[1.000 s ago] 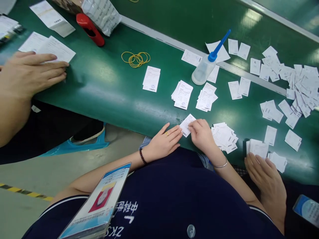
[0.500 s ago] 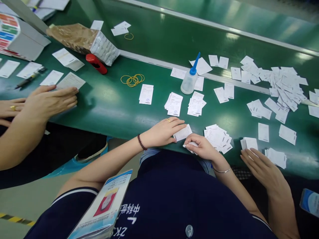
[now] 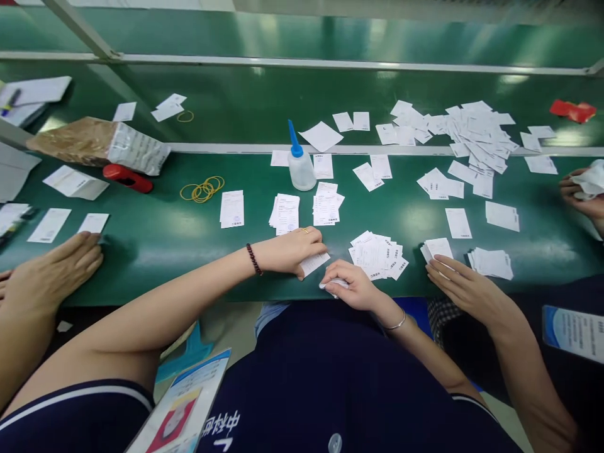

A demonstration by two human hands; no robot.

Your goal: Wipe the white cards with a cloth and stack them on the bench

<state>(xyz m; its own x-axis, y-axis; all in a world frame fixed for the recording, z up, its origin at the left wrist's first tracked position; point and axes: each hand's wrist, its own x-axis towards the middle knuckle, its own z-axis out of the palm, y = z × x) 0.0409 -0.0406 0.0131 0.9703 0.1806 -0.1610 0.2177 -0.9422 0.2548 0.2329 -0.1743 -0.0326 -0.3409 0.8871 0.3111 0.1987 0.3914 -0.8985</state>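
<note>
My left hand rests on the green bench, its fingers and thumb holding a small printed white card from the left. Only the right part of the card shows. Just right of it, my right hand is closed around a crumpled white wad, cloth or tissue. Beyond my left hand sits a stack of printed cards, with another card stack to its right. A loose fanned pile of cards lies to the right of my right hand.
A clear squeeze bottle with a blue nozzle stands behind the stacks. Yellow rubber bands, a red tool and a wrapped package lie left. Co-workers' hands work on both sides. A large card heap lies back right.
The view has turned, so the bench appears more level. My left hand now covers more of the card's left side. My right hand keeps the white wad.
</note>
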